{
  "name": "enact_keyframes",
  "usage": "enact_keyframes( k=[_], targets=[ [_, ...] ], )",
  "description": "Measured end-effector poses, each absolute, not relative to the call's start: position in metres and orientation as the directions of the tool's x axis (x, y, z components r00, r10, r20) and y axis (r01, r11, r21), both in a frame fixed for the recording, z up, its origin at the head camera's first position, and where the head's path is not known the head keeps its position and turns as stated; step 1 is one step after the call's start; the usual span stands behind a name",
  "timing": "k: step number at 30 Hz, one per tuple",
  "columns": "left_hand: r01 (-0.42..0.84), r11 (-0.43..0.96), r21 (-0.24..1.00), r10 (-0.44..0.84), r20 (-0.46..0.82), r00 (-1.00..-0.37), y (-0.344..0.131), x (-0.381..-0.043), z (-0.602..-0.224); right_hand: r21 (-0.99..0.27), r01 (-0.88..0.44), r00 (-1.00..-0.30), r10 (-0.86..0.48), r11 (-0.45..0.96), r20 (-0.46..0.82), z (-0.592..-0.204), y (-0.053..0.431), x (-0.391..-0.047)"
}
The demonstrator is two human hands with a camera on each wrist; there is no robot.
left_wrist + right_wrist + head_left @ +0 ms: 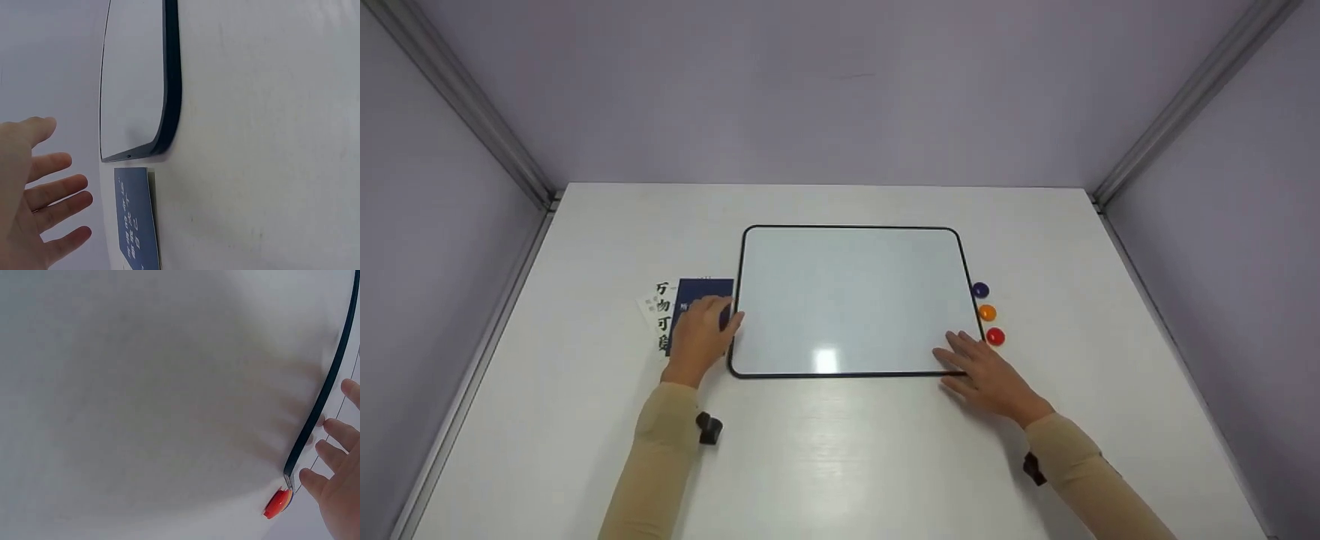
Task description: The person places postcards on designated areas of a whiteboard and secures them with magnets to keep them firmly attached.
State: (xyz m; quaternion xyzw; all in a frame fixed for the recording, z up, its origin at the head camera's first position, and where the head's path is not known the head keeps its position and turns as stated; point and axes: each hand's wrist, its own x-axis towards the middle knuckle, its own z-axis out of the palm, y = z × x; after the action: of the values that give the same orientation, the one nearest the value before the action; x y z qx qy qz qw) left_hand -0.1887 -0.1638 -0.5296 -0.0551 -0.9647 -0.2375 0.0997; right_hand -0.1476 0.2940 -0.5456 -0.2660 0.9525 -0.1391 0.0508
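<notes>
A whiteboard (855,292) with a thin black frame lies on the table. My left hand (701,337) is over a dark blue booklet or card (706,287) beside the board's left edge; in the left wrist view its fingers (59,188) are spread, with nothing held. White sheets with black characters (663,305) show partly from under the blue one. Over the board's near right corner is my right hand (990,375), fingers loosely extended; whether it touches the board, I cannot tell. Close by it sits a red round piece (996,336).
An orange round piece (988,313) and a dark blue one (981,290) line up with the red one along the board's right edge. Pale walls (840,97) stand behind and on both sides of the white table (825,450).
</notes>
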Motion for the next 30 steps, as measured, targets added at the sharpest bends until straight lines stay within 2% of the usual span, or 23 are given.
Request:
enact_keyframes(
  k=[5, 12, 30],
  targets=[
    [0.158, 0.873, 0.461, 0.055, 0.228, -0.972, -0.168, -0.187, -0.532, -0.299, -0.491, -0.853, -0.522, 0.818, -0.029, -0.548, 0.295, -0.146],
    [0.077, 0.857, 0.509, 0.002, 0.147, -0.989, -0.179, -0.186, -0.536, -0.297, -0.478, -0.860, -0.509, 0.827, -0.033, -0.552, 0.296, -0.144],
    [-0.088, 0.817, 0.570, -0.150, 0.063, -0.987, -0.201, -0.182, -0.545, -0.360, -0.454, -0.865, -0.500, 0.815, -0.043, -0.553, 0.298, -0.143]
  ],
)
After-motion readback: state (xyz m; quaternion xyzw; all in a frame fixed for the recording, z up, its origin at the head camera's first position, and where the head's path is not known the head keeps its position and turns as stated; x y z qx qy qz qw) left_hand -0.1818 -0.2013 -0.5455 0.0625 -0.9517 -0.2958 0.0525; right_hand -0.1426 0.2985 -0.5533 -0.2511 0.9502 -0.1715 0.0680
